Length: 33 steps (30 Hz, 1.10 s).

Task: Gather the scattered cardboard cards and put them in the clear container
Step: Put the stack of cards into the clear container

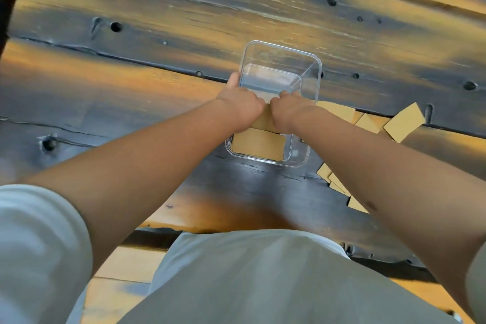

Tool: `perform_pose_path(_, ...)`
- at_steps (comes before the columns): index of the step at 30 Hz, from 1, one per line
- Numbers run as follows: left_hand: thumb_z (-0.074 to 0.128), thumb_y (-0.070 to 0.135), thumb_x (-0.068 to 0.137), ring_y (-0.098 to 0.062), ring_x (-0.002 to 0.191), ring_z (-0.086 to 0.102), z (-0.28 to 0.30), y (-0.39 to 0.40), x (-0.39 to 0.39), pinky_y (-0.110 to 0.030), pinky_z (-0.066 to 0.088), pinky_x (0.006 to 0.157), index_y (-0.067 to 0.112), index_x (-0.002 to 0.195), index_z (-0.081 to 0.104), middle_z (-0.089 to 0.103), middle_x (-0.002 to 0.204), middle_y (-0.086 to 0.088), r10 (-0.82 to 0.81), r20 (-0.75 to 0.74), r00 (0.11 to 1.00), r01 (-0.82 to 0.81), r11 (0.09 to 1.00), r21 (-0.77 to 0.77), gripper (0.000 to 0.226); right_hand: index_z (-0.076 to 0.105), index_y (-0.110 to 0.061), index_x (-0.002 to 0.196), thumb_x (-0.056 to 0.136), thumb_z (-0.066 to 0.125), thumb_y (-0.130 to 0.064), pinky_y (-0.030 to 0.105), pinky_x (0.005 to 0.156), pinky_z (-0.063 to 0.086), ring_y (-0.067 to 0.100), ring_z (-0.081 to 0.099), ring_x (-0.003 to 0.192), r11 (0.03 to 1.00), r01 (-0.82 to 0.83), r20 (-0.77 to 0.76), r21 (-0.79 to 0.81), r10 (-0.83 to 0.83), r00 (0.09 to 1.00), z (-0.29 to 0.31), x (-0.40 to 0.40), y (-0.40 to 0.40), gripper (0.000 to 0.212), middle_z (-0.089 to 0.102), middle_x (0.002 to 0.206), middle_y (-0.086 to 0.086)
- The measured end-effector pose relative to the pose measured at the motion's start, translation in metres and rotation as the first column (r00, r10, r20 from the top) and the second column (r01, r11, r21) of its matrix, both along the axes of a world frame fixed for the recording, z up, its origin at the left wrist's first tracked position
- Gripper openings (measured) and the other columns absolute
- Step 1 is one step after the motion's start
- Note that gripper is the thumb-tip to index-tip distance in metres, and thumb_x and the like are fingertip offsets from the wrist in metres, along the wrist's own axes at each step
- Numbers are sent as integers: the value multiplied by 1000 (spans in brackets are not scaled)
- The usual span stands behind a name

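Grey trousers (263, 284) and my white sleeve (34, 244) fill the near edge of the view; beyond them runs the dark plank table (184, 21), worn to orange in patches.

Clear container (276, 102): upright at table centre, long axis pointing away from me. 1 cardboard card (259, 143) lies flat on its floor at the near end.

Loose cards: 2 groups remain on the table to the right of the container. The far group (405, 122) is fanned just beside its right wall; the near group (334, 181) is partly hidden under my right forearm.

Left hand (240, 108): fingers curled round a card stack (267, 119), thumb against the container's left rim. Right hand (289, 110): fingers curled on the same stack from the opposite side. Both hands are over the container's middle.

Step in hand, as I judge it: lowering a gathered stack into the container. Next move: release the stack flat onto the card below, withdraw both hands, then collect the right-side groups.
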State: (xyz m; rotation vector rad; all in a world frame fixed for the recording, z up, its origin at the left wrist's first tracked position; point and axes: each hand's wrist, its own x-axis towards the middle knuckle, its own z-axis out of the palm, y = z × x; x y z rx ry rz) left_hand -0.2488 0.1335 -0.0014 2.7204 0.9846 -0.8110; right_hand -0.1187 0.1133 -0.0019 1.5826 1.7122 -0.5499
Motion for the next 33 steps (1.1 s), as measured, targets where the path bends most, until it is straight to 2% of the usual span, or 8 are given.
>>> perform_pose_path(4,54,7,78,-22,82,56,-5,2,3,-60,2,110,17,94,53,60,74,5,17,-57,998,-17,1000,-1,19,50,-8,123,87,51,-9,42,82,44,35,44,115,999,-20,-3,-34,20,1000,2,5,1,36,42,120,13)
perform_pose_path(10,62,21,79,-22,108,52,-6,-3,17,-59,-9,109,19,131,46,52,72,6,102,-222,970,-102,995,8,54,51,-7,117,84,55,-6,35,65,45,32,56,97,999,-34,-53,0,34,998,3,7,-1,34,47,112,12)
perform_pose_path(14,63,24,80,-21,119,46,-6,-5,21,-59,-10,110,26,117,57,60,93,6,123,-282,951,-129,992,-3,38,51,-7,116,83,54,-4,30,47,33,27,47,79,998,-52,-73,24,53,996,2,6,-2,33,45,106,11)
perform_pose_path(19,63,21,81,-21,110,51,-1,-5,22,-59,-9,110,26,107,59,60,88,7,114,-244,963,-110,994,27,27,52,-7,115,83,52,-3,35,62,41,30,57,94,996,-82,-92,39,85,992,0,8,-5,32,50,103,9)
perform_pose_path(23,58,17,80,-24,93,56,-2,-5,21,-59,-8,110,18,123,48,59,73,4,138,-198,970,-135,990,30,44,52,-8,115,85,50,-4,34,62,39,28,54,86,989,-107,-100,101,117,988,-1,10,-11,31,48,92,6)
perform_pose_path(26,55,16,82,-29,126,45,-4,-6,22,-64,-10,109,14,143,28,61,115,-4,163,-150,975,-163,987,12,67,42,-5,127,86,50,-8,38,74,43,31,54,104,986,-79,-119,144,97,988,-2,13,-15,42,56,115,12)
perform_pose_path(28,48,17,87,-28,145,18,0,-7,23,-66,-12,107,16,151,16,34,151,-8,190,-79,979,-191,982,-10,72,30,-4,139,87,49,-12,42,102,34,33,38,130,979,-61,-159,193,92,983,-1,19,-19,56,43,138,17)
perform_pose_path(33,32,26,91,-27,147,-2,14,-16,32,-63,-10,109,19,152,6,4,161,-10,277,106,955,-277,961,-16,67,15,-17,148,89,47,-21,49,115,9,28,8,145,882,109,-335,458,58,940,16,62,-46,67,14,158,7)
